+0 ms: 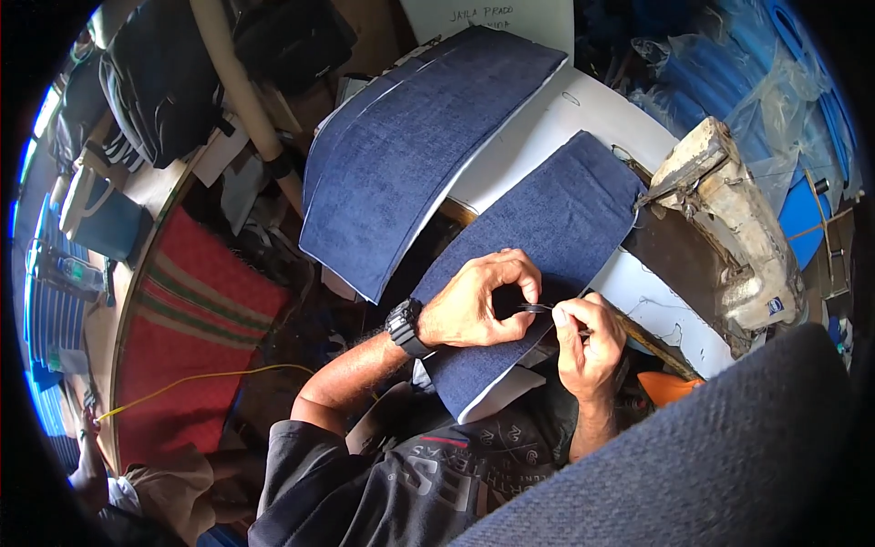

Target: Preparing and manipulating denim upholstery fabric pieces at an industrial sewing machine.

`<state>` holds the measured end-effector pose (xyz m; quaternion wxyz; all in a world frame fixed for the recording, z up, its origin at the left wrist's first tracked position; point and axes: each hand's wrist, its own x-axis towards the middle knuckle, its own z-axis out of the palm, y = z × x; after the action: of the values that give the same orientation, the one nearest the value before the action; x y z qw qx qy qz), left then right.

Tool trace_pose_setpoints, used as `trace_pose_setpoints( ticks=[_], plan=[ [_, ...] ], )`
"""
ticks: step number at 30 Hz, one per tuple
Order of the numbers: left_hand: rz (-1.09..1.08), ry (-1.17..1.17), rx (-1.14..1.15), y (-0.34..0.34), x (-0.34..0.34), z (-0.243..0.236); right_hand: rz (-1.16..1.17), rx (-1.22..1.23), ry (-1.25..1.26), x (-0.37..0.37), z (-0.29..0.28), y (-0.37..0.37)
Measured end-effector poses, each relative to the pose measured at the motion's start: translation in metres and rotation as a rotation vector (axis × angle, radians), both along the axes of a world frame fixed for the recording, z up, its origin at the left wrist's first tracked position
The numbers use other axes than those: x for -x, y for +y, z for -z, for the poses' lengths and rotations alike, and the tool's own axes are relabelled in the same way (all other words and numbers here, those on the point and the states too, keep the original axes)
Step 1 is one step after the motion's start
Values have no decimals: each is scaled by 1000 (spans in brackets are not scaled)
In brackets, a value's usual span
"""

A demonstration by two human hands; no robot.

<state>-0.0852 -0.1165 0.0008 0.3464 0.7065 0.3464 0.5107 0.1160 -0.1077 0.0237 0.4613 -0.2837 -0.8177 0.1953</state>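
Above a dark blue fabric piece [556, 214], my two hands come close together. My left hand [469, 299], with a black watch at its wrist, pinches a small dark disc that looks like a bobbin [534, 308] between thumb and forefinger. Right beside it, my right hand [588, 345] is closed in a pinch near the bobbin's edge, on what seems to be its thread end, very thin and hard to make out. The fabric runs under both hands toward a worn, cream sewing machine [764, 273] on the right.
A larger blue fabric panel [410, 155] with a white underside lies at the far left of the white tabletop [620, 105]. A grey textured roll [711, 456] blocks the lower right. Left are red striped cloth [200, 337], a yellow cord [210, 374] and a blue container [114, 219].
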Motion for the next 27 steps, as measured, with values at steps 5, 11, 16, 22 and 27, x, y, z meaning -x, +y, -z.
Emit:
trace_pose_setpoints(
  ticks=[5,11,16,22,27],
  plan=[
    [-15,35,-89,5,0,6,-17,268,253,-11,10,-1],
    [119,-203,243,1,-6,8,-16,607,550,-13,11,11],
    [306,-563,644,23,-37,-4,-143,930,834,-22,12,32],
    [378,-224,534,58,-61,-16,-129,910,814,-53,27,37],
    [296,242,209,92,-126,-42,219,694,646,-114,20,20]
  ],
)
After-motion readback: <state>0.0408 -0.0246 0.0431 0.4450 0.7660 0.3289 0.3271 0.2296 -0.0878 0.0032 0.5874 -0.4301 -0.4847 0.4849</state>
